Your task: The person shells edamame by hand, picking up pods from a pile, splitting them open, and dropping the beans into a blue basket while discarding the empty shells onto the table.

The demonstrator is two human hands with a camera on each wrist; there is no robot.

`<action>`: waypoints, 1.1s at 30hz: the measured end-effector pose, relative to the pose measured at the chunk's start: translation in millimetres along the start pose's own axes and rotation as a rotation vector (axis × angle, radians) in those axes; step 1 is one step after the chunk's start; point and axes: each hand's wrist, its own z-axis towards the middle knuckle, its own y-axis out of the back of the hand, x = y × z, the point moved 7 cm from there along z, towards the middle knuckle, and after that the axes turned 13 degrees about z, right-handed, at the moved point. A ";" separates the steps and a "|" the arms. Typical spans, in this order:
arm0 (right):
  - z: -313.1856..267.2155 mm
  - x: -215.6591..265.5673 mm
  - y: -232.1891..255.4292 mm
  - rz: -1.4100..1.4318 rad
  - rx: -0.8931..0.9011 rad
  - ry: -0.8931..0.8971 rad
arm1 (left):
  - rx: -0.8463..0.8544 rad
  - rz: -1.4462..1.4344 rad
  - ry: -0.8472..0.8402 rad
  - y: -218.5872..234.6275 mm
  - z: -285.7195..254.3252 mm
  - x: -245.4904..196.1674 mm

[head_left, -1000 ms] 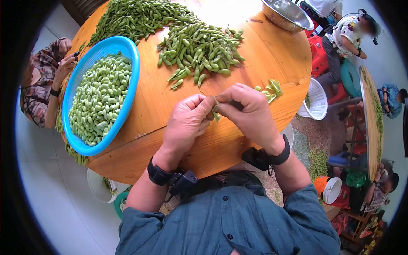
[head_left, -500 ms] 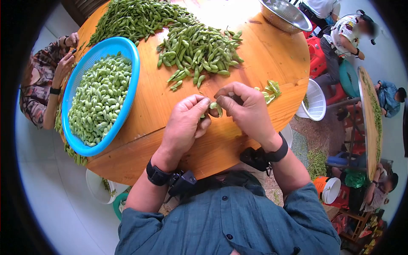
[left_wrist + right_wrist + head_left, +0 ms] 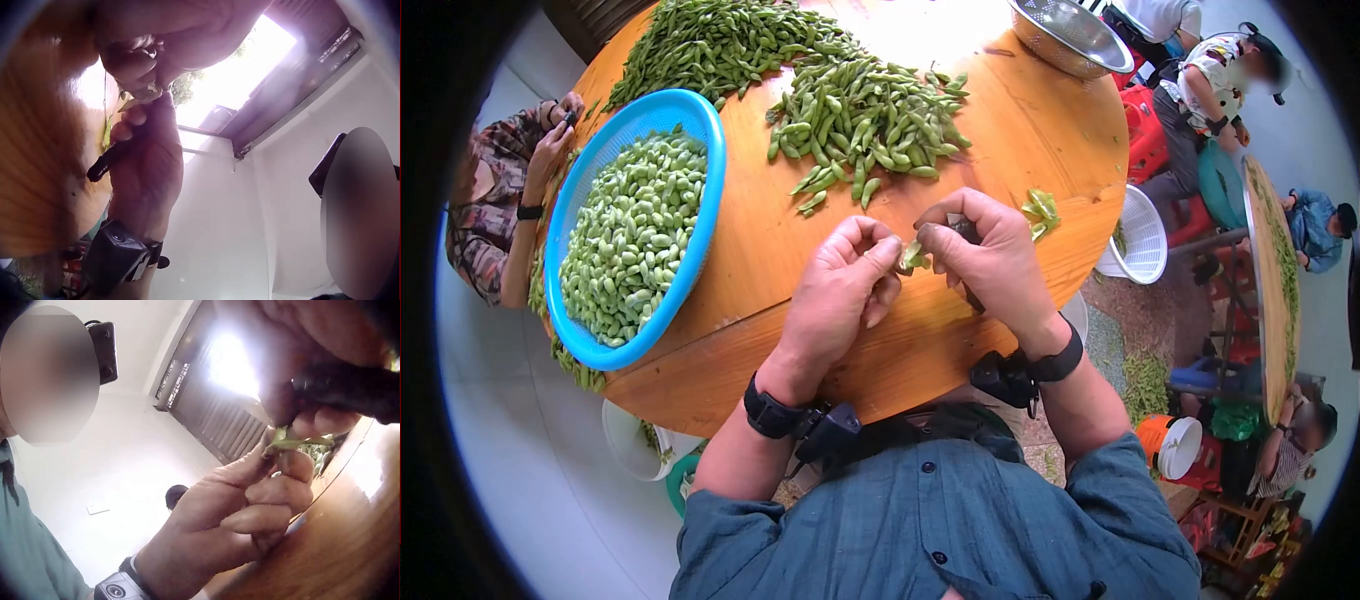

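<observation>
In the head view my left hand [image 3: 835, 290] pinches a green bean pod [image 3: 914, 258] between thumb and forefinger. My right hand [image 3: 995, 265] faces it, thumb and fingertip at the same pod. Under the right fingers runs a dark rod-like tool [image 3: 344, 387], held against the palm; its blunt end sticks out in the left wrist view. In the right wrist view the pod looks split and flattened between the fingertips. A heap of whole pods [image 3: 865, 120] lies beyond the hands, and a blue basket [image 3: 718, 150] of shelled green beans [image 3: 635, 240] stands to the left.
Empty shells [image 3: 1041, 213] lie beside the right hand on the round wooden table [image 3: 770, 250]. A metal colander [image 3: 1065, 45] stands at its far right edge; a white basket [image 3: 1140, 240] is below. Another person [image 3: 495, 215] sits at the left, others at a second table [image 3: 1268, 300].
Half a second ago the right fingertips stood off the pod and a pale bean showed at the left fingertips. Now the right fingers are back at the pod, and the bean is not visible in the head view.
</observation>
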 end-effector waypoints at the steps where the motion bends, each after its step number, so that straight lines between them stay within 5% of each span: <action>1: 0.4 -0.2 3.0 -0.013 -0.018 0.028 | -0.050 -0.026 0.005 1.3 -0.8 -2.2; 4: 0.4 2.7 6.7 -0.025 -0.062 0.071 | -0.079 -0.060 0.097 0.2 -1.0 -2.7; 14: -4.2 2.1 1.0 0.025 -0.084 0.132 | 0.023 0.109 0.020 2.4 -3.4 1.4; 24: -0.5 -0.5 14.4 -0.149 -0.175 0.204 | 0.128 -0.197 0.054 5.4 3.9 10.2; 27: -8.8 -3.3 10.2 -0.177 -0.087 0.143 | 0.144 -0.301 0.036 8.0 5.6 10.5; 29: -17.3 -15.1 -6.6 -0.051 0.081 -0.145 | 0.167 -0.340 0.038 5.8 5.2 9.7; 33: -18.6 -19.7 -9.9 0.093 0.089 -0.118 | 0.103 -0.219 0.035 6.4 4.6 8.7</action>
